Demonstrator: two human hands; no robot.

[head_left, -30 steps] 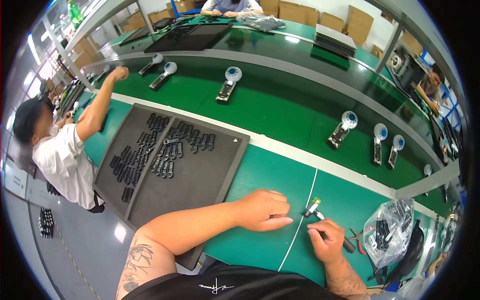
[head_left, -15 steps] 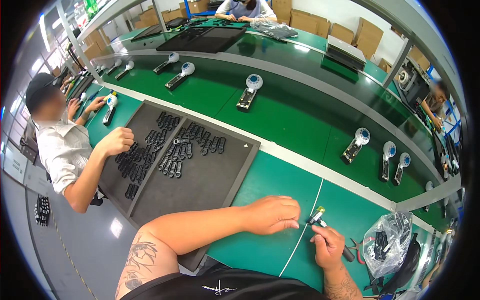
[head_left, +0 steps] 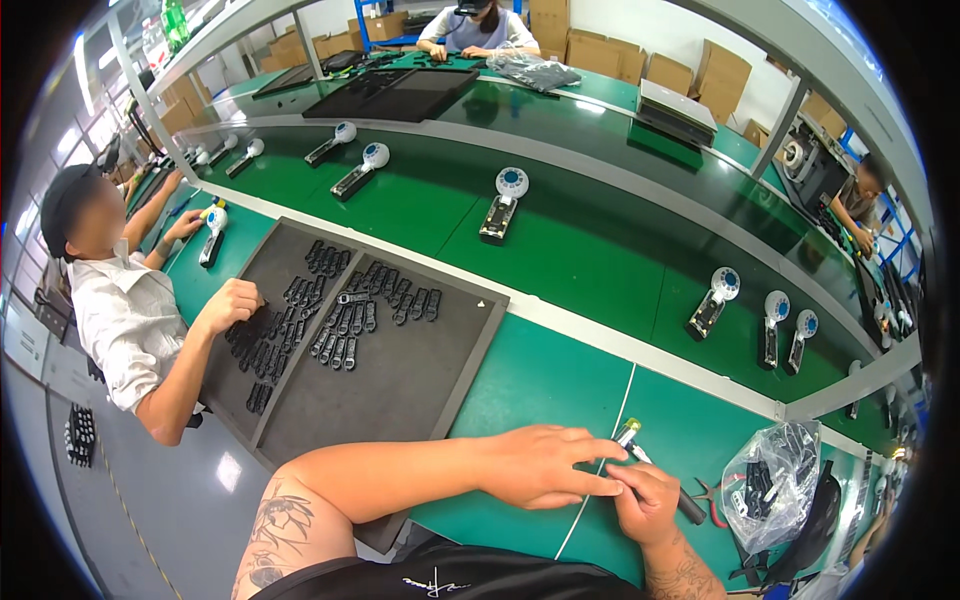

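My left hand [head_left: 548, 466] is stretched over the green bench with its thumb and fingers apart, its fingertips meeting my right hand. My right hand [head_left: 648, 502] is closed, thumb and forefinger pressed together; what sits between them, if anything, is too small to make out. Beneath the hands lies a small hammer [head_left: 690, 506] with a yellow-green and silver head and a dark handle, partly hidden by my right hand. To the left, a grey divided tray [head_left: 395, 400] holds many small black plastic parts [head_left: 343, 318].
A co-worker's hand [head_left: 235, 303] reaches into the tray. Beyond, a green conveyor [head_left: 590, 260] carries white round-headed devices [head_left: 503, 203]. Right of my hands are red-handled pliers [head_left: 716, 508] and a clear bag [head_left: 770, 490] of dark parts. Another person [head_left: 478, 35] sits across.
My left hand has moved right to meet my right hand, and its fingers have spread. The co-worker's hand has lowered towards the black parts. The view has shifted slightly.
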